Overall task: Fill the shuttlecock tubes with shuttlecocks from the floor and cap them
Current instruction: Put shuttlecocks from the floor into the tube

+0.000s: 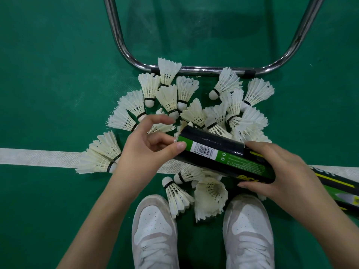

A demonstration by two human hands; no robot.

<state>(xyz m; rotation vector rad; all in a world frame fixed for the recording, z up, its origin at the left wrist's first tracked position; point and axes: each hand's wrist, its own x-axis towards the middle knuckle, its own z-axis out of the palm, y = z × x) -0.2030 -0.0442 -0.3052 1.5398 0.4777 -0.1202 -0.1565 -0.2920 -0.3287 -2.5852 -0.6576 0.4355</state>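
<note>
**Loading the tube, one shuttlecock at its mouth**

The green court floor fills the room's lower view, crossed by a white boundary line, with a bent chrome tube frame resting on it just beyond the heap. Below stand the person's white-and-grey sneakers.

Between frame and shoes lies the scattered pile of white feather shuttlecocks, many overlapping, well over a dozen not yet gathered. The black-and-green cardboard shuttlecock tube is held above the pile, tilted, its open mouth toward the left. A second tube of the same livery lies on the floor at the right edge.

The right hand wraps the tube's middle, fingers curled round it. The left hand is at the mouth, thumb pressed against the rim, fingers loosely bent; white feather edges show there, so it seems to be seating a shuttlecock, though I cannot see a firm pinch.

The filling step is under way, far from capping. Next, I judge, comes pushing that shuttlecock in cork first, then reaching for another.
</note>
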